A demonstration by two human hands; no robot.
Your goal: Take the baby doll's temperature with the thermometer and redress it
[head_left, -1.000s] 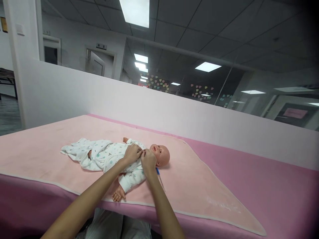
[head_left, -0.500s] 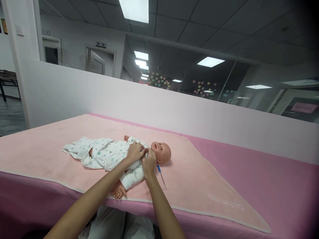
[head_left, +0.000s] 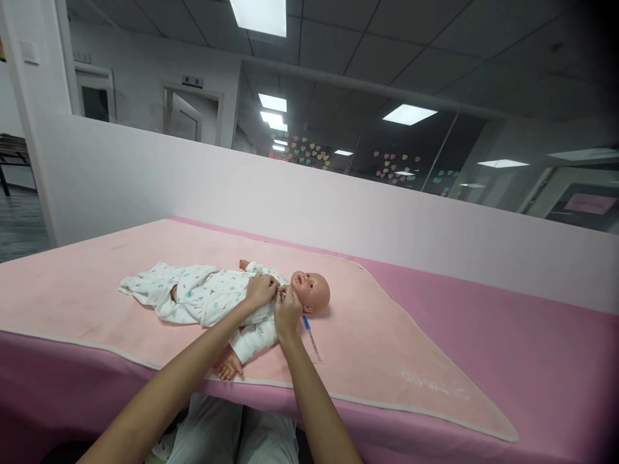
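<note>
A baby doll lies on its back on a pale pink blanket, head to the right. It wears a white printed romper. My left hand and my right hand meet at the doll's chest just below the chin. Both pinch the romper's neckline with curled fingers. A thin blue-tipped thermometer-like stick lies on the blanket just right of my right wrist. The doll's near arm points toward me.
The blanket covers a darker pink table backed by a low white partition. Beyond it are glass walls with heart stickers and an open doorway at the left. My light trousers show below the table edge.
Both hands stay pinched at the doll's collar with only small finger shifts. The view has drifted slightly, and the doll has not moved.
</note>
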